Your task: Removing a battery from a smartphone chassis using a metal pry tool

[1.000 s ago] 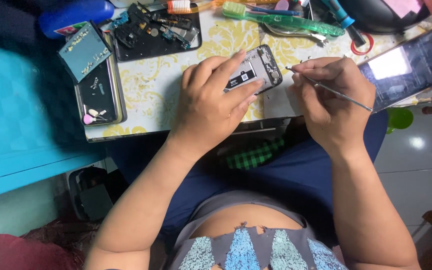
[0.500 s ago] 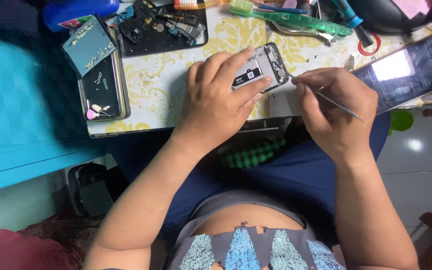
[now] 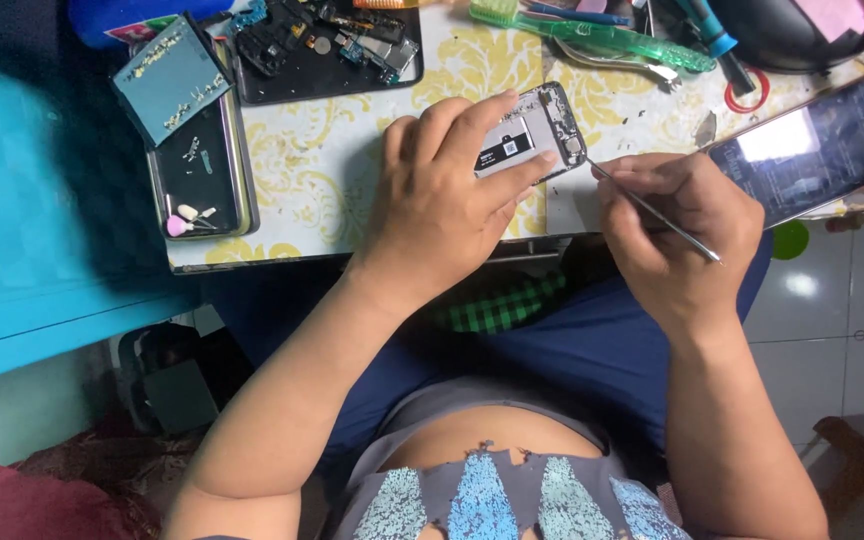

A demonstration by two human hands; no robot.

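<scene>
Shift: since half a second back, probe [image 3: 652,212] tip is closing in on the phone's [image 3: 532,135] right edge
Left hand [image 3: 442,195]: fingers are pinning the opened phone flat on the table [image 3: 312,180]
Right hand [image 3: 677,225]: fingers are pinching the probe like a pen
Risk: tip is sliding across bare parts if I am pressing too hard; phone is skating if my left grip is easing
Nearby: parts tray [image 3: 322,50] is lying well apart

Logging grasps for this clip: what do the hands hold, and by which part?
Left hand pins the opened phone by its lower half, fingers across it. Right hand holds a thin metal tool by its middle, pen-style.
</scene>
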